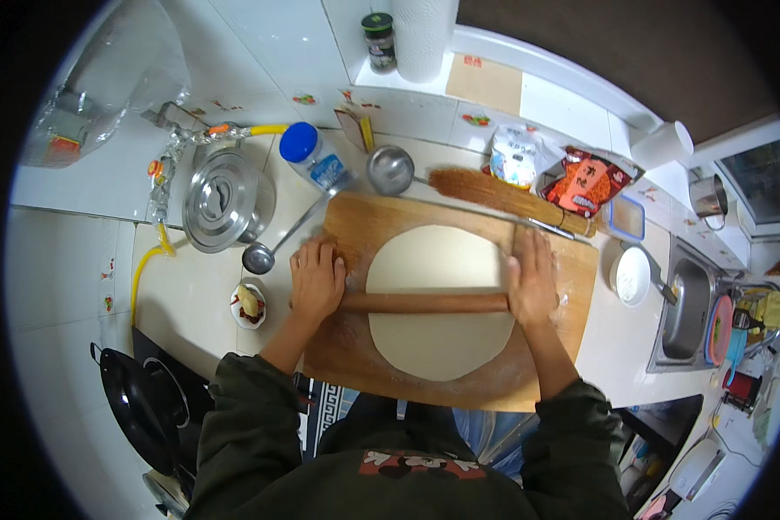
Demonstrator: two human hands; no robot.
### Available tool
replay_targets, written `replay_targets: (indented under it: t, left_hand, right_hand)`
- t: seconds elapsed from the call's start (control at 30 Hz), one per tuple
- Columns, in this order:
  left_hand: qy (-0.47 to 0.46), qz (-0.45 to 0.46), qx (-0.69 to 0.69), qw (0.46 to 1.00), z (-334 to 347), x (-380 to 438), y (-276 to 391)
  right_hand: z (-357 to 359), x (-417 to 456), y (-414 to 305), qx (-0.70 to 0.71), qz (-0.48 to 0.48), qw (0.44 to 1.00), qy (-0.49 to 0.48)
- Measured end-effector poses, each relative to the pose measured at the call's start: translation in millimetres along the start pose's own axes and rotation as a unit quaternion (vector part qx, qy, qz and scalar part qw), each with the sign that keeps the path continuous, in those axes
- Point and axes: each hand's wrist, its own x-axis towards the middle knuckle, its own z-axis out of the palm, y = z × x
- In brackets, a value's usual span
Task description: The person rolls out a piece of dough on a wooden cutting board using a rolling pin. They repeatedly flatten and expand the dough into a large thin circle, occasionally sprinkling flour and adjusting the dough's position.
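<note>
A large, thin, roughly round sheet of pale dough (439,348) lies flat on a wooden board (575,286) in front of me. Across its middle runs a brown wooden rolling pin (429,303), resting on the dough. My left hand (316,276) is over the pin's left end, and my right hand (533,276) is over its right end. Both palms bear on the pin with the fingers stretched forward, so its ends are mostly hidden. Flour dusts the board around the dough, mainly near my right hand.
Behind the board lie a straw brush (494,195), a large ladle (390,170) and a blue-lidded jar (315,156). Left are a small ladle (259,258), a lidded steel pot (218,201) and a small dish (248,323). Right are a white bowl (629,276) and a sink (686,318).
</note>
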Motion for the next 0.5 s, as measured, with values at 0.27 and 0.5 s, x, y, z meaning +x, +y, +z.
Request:
replay_targets:
  t: [0.27,0.5]
  left_hand:
    - [-0.197,0.053,-0.028,0.978,-53,-106,26]
    - [-0.114,0.083,-0.009,0.99,-30,-78,16]
  right_hand:
    - [-53,-115,-24,-0.042,-0.009,0.984,-0.174]
    - [-21,-84,13,-0.054,-0.027,0.998,-0.033]
